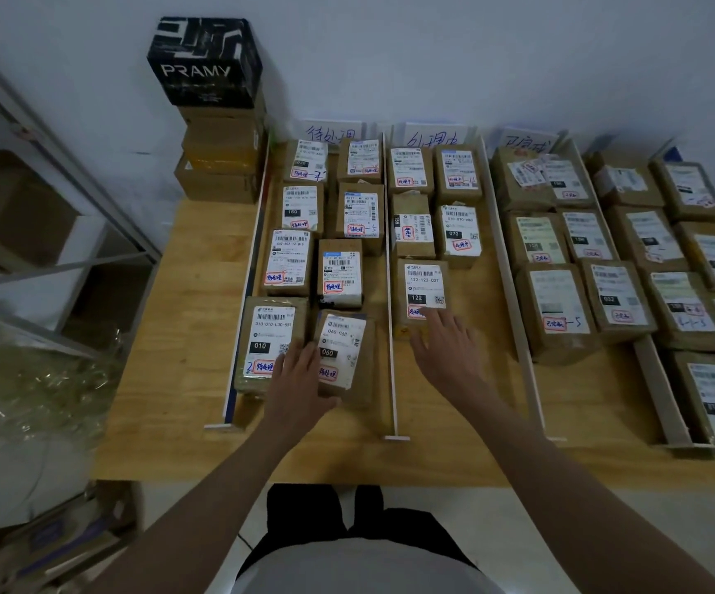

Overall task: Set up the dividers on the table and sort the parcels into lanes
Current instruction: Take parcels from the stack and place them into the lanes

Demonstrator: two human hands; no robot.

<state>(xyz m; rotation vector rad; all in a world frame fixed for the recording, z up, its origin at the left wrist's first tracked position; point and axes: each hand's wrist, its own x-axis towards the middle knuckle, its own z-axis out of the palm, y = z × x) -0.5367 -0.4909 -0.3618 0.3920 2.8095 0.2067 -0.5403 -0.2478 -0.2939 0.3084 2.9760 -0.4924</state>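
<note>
parcels (289,261) between dividers (390,289) – (on table (184,293))

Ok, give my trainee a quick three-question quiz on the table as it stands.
1. True or false: the left hand rests on the 060 parcel.
2. Which number is on the parcel the right hand touches: A 150, B 122, C 070?
3. Fill in: the black box reads ____.

Key: 1 true; 2 B; 3 PRAMY.
</note>
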